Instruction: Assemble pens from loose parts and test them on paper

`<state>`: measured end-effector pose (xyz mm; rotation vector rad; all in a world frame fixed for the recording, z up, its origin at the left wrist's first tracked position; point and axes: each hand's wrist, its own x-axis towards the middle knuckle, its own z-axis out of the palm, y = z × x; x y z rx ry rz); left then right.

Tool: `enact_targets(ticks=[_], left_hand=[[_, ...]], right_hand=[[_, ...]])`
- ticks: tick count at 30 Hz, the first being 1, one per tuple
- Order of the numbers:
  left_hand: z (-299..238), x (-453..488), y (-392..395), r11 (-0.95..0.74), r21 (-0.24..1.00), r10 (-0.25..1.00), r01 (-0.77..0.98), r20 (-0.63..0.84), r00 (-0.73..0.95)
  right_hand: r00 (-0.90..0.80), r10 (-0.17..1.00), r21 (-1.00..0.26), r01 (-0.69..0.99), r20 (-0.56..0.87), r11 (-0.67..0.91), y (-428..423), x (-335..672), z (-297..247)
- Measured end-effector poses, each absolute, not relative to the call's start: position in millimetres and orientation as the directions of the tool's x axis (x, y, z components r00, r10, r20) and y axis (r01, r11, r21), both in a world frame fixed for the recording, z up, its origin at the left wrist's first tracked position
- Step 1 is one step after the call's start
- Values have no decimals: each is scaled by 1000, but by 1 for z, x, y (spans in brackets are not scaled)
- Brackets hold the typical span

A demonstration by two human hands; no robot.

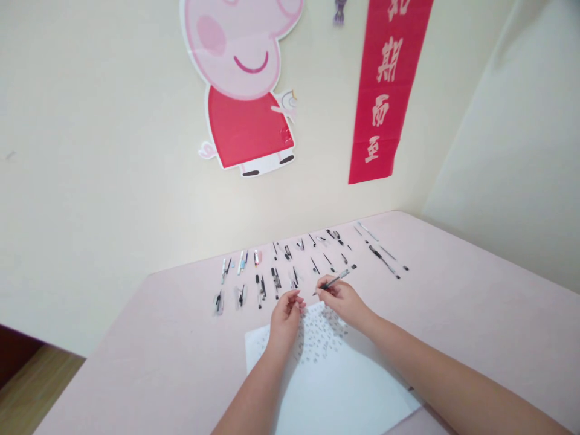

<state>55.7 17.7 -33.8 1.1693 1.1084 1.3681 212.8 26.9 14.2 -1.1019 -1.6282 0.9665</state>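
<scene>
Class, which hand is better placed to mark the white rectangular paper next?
Probably the right hand: it holds a slim, clear, black-ended plastic pen near the far edge of the paper; the left hand shows no pen.

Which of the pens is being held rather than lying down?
The one pen gripped in the right hand, held at a slant; the others lie on the pink table.

What looks like a home, with a cartoon pig [249, 130] and red banner [383, 115] on the wall [113, 151] above a pink worktop [480, 308].
</scene>
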Motion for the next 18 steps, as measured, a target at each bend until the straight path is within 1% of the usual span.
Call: enact_targets(ticks=[3, 5, 6, 8, 10, 13, 15, 18], left_hand=[[-23, 49, 19, -112, 994, 992, 9, 112, -59], [-12, 39, 19, -130, 970, 990, 204, 138, -26], [-6, 32, 19, -153, 934, 987, 324, 160, 7], [9, 16, 16, -204, 812, 979, 547, 163, 124], [23, 0, 12, -222, 664, 973, 714, 97, 212], [40, -20, 7, -204, 453, 971, 868, -19, 239], [47, -30, 6, -173, 367, 969, 914, -104, 225], [48, -38, 8, -103, 290, 956, 952, -236, 176]], right_hand=[[-184, 963, -937, 251, 199, 242, 21, 211, 9], [-198, 967, -939, 272, 161, 212, 16, 209, 9], [-207, 969, -941, 279, 138, 194, 14, 207, 10], [-211, 973, -947, 284, 88, 148, 8, 203, 13], [-207, 977, -954, 281, 41, 100, 3, 197, 16], [-208, 978, -967, 252, -8, 45, -1, 190, 20], [-209, 978, -977, 214, -26, 19, -2, 187, 21], [-206, 978, -988, 155, -40, -8, -4, 183, 21]])
